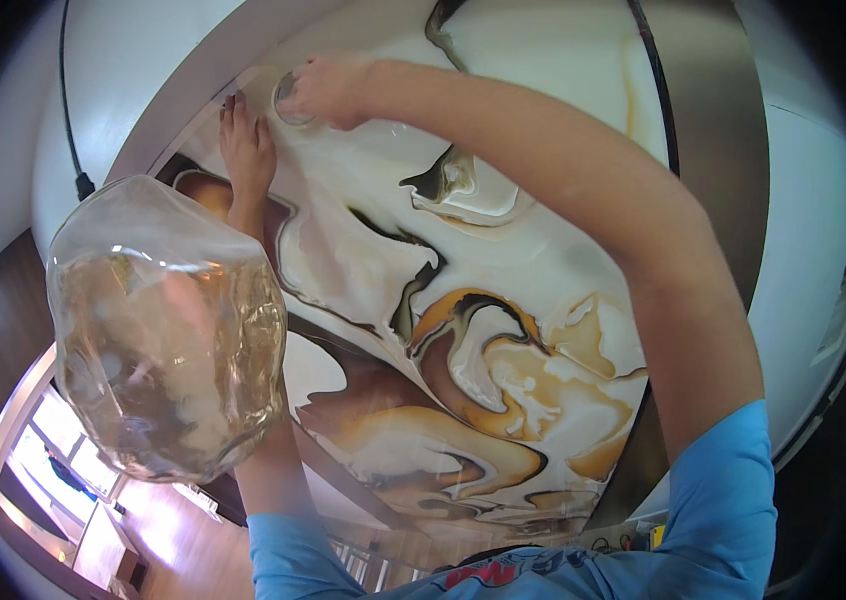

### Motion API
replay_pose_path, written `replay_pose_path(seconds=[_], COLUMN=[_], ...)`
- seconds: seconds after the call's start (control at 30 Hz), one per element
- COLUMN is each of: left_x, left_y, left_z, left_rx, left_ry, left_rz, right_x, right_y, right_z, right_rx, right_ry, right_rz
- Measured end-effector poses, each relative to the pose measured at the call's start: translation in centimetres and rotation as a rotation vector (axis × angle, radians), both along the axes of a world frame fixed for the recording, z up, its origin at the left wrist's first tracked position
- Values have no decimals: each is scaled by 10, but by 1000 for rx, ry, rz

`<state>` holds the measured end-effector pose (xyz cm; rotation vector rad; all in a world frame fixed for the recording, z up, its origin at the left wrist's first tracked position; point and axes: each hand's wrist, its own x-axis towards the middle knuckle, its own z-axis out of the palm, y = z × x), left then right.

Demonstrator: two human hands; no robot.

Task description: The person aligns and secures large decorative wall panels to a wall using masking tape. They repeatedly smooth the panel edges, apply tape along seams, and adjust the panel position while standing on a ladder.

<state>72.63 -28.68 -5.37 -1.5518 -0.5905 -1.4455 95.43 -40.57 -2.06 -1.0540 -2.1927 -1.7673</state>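
A glossy panel with marble-like swirls of white, brown, amber and black stretches out in front of me. My left hand lies on its upper left part, near the edge, with the fingers stretched out and holding nothing. Just to the right, my right hand is closed on a small round thing with a pale rim and a greyish middle, held against the panel. Its exact kind cannot be made out, since the fingers cover part of it. My left forearm passes partly behind a clear glass lamp.
The large, lumpy glass pendant lamp hangs close by on the left from a black cord. A curved white border runs along the panel's upper left. A brownish metallic strip flanks its right. Windows and wooden floor show lower left.
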Motion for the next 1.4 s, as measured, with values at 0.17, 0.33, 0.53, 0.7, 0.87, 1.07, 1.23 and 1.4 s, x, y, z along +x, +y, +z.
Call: replay_pose_path(seconds=[0.17,0.33,0.53,0.7,0.87,1.07,1.23,1.4], left_x=[33,50,46,44,42,42,45,49], left_y=[18,23,12,15,24,21,17,10], left_z=[13,22,27,28,31,34,31,29], left_rx=[-39,-38,-72,-47,4,-11,-15,-54], left_ry=[-123,-298,-302,-295,-280,-278,-285,-299], left_rz=[29,92,103,101,109,125,110,117], right_x=[44,101,167,172,162,152,142,138], right_y=[-43,-108,-140,-127,-109,-85,-74,-68], right_z=[31,57,65,64,57,38,37,32], right_rx=[-2,45,189,304,349,477,507,579], right_ry=[62,36,-165,-114,3,102,143,135], right_rz=[228,0,125,-78,-253,-335,-461,-499])
